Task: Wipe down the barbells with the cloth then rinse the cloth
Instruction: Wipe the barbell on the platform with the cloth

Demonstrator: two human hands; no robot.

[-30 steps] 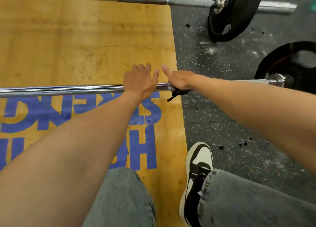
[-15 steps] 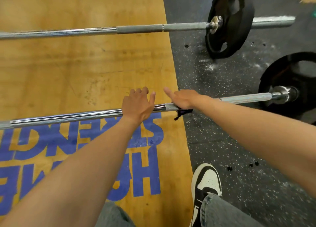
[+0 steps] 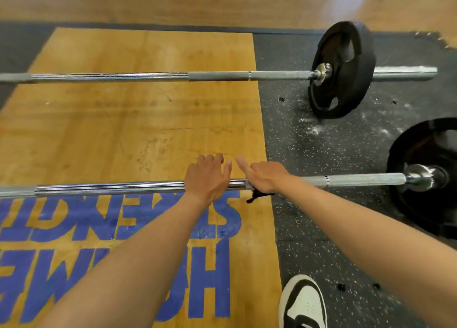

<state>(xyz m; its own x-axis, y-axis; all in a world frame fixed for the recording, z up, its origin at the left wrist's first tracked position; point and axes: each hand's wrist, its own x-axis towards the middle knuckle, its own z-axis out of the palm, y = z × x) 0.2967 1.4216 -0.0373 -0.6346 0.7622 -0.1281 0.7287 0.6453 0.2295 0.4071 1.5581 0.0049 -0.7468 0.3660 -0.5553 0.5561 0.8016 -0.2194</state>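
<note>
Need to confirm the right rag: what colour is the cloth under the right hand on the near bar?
Black or very dark; only a scrap of the cloth shows below the right hand, head view.

Large blue letters, upside down and partly covered, stand on the wooden platform; no whole word reads.

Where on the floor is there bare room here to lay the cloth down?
Bare wood platform lies between the far barbell and the near barbell. Speckled mat between the two plates is open but chalk-dusted. Crowded: the near bar's middle, where both hands and the cloth sit.
</note>
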